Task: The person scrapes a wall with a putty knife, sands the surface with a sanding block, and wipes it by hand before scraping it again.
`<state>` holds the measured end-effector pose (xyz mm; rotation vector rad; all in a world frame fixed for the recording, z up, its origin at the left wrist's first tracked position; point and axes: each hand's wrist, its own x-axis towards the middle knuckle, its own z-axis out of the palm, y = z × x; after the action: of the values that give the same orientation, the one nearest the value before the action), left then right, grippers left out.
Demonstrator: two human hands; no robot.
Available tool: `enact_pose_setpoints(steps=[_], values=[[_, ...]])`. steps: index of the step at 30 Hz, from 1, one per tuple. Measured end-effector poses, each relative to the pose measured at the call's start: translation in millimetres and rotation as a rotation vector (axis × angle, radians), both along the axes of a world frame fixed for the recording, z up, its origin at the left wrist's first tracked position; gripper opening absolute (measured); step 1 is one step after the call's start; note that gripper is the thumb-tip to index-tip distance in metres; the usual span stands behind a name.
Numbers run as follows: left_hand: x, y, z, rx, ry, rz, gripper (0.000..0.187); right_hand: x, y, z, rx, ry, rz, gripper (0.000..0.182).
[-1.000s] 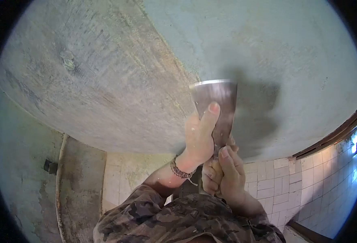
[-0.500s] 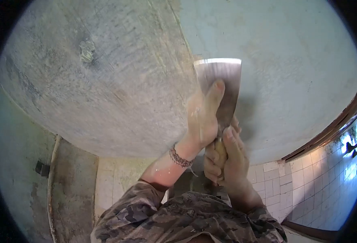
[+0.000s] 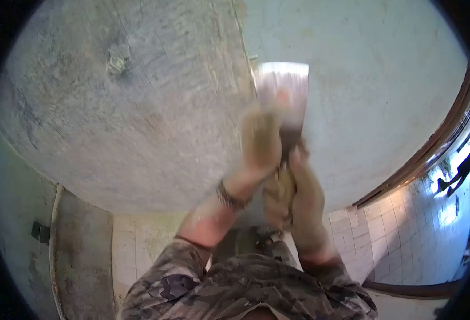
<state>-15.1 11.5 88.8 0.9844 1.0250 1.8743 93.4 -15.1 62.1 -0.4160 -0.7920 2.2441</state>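
Observation:
A wide scraper (image 3: pixel 293 101) with a flared metal blade and a yellowish handle is held up against the wall, its bright edge uppermost. My right hand (image 3: pixel 305 189) wraps round the handle, fingers closed. Higher up, my left hand (image 3: pixel 261 138) grips the blade's left side, thumb lying on the face of the metal; a braided bracelet (image 3: pixel 229 196) circles that wrist. Both hands are smeared by motion. The blade overlaps the border between bare, mottled grey wall (image 3: pixel 165 106) and pale blue-green paint (image 3: pixel 379 106).
A whitish lump (image 3: pixel 118 58) sticks out of the grey wall at upper left. Brown wooden framing (image 3: pixel 411 173) curves along the right. White floor tiles (image 3: pixel 395 229) show below it, and a dark box (image 3: pixel 41 232) is on the left wall.
The scraper and both hands have shifted up and slightly left along the paint border. The view has turned a little, showing more of the right side.

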Motion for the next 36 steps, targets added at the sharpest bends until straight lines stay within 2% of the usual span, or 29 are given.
enact_pose_setpoints(steps=[2,3,5,6,7,9,10,11,13,14,15,17,20,21,23,25,26,27,28,29,30,31,32,33,35,36], values=[[-3.9,-1.1,33.5,0.022,0.051,-0.05,0.045,-0.5,-0.3,10.7,0.004,0.002,0.026,0.025],[-5.1,-0.7,24.2,0.03,0.051,-0.05,0.045,-2.0,-0.6,10.5,0.045,0.02,0.011,0.026],[-7.0,0.8,-12.3,0.17,0.239,0.022,0.037,-3.2,-3.6,0.2,0.097,0.046,-0.007,0.026],[-0.7,0.9,-17.6,0.037,0.23,0.18,0.033,-1.3,-9.3,-7.9,0.05,0.064,-0.004,0.026],[-5.9,9.0,-18.7,0.054,0.232,0.178,0.033,-0.5,-10.4,-11.5,0.003,0.082,-0.001,0.027],[-18.0,24.0,-22.1,0.589,1.018,0.624,0.032,-1.0,-0.8,2.0,0.055,0.087,0.019,0.027],[-19.0,19.1,-3.2,0.686,1.128,0.738,0.02,-0.4,1.3,12.2,0.099,0.086,0.046,0.027],[-13.7,11.9,14.5,0.685,1.122,0.734,0.02,-2.3,2.0,19.9,0.097,0.08,0.041,0.027],[-7.3,2.0,41.7,0.127,0.065,-0.11,0.009,-9.6,1.5,32.9,0.119,0.094,-0.028,0.025],[-19.3,13.7,19.9,0.407,0.899,0.359,0.032,-10.0,1.9,26.4,0.128,0.096,-0.028,0.025],[-21.4,22.3,-4.0,0.415,0.899,0.359,0.032,-9.4,0.9,10.5,0.128,0.077,-0.036,0.026],[-13.8,32.5,-37.8,0.432,0.701,0.546,0.037,-5.5,-6.3,-2.0,0.144,0.06,-0.05,0.027],[-16.3,37.3,-29.3,0.543,0.757,0.562,0.038,-5.4,-10.4,1.8,0.061,-0.036,-0.084,0.03],[-14.4,28.0,-10.0,0.528,0.748,0.555,0.038,-9.4,-5.0,15.9,0.115,-0.001,-0.083,0.031],[-12.5,7.8,47.9,0.148,0.091,-0.131,0.036,-13.7,3.5,36.1,0.176,0.025,-0.082,0.033],[-14.5,6.0,48.2,0.136,0.114,-0.124,0.036,-16.6,6.6,47.0,0.212,0.034,-0.092,0.036],[-16.4,5.5,49.2,0.127,0.149,-0.117,0.036,-16.7,5.8,37.2,0.22,0.034,-0.089,0.036],[-16.3,4.7,37.0,0.138,0.149,-0.113,0.036,-15.3,4.4,17.2,0.125,0.018,-0.064,0.037],[-14.4,4.4,10.5,0.197,0.244,0.034,0.037,-13.7,0.8,4.5,0.028,0.002,-0.04,0.037],[-15.1,9.0,-9.8,0.254,0.337,0.181,0.038,-13.4,-6.7,3.1,0.037,0.003,-0.039,0.037],[-21.6,23.4,-15.9,0.268,0.343,0.18,0.038,-15.4,-13.6,4.6,0.084,-0.024,-0.083,0.036],[-29.1,38.4,-15.2,0.541,0.633,0.462,0.038,-17.7,-17.3,5.5,0.123,-0.051,-0.131,0.037],[-33.3,48.0,-19.4,0.796,0.91,0.746,0.038,-18.2,-9.5,9.8,0.056,0.021,-0.05,0.036],[-29.7,37.1,0.2,0.776,0.901,0.743,0.038,-21.1,-3.7,21.3,0.041,0.006,-0.051,0.036],[-22.7,3.9,64.6,0.14,0.082,-0.063,0.033,-27.0,2.5,56.7,0.112,0.028,-0.056,0.035],[-26.1,1.9,63.6,0.143,0.081,-0.061,0.033,-28.9,-2.6,67.1,0.121,0.024,-0.127,0.038]])
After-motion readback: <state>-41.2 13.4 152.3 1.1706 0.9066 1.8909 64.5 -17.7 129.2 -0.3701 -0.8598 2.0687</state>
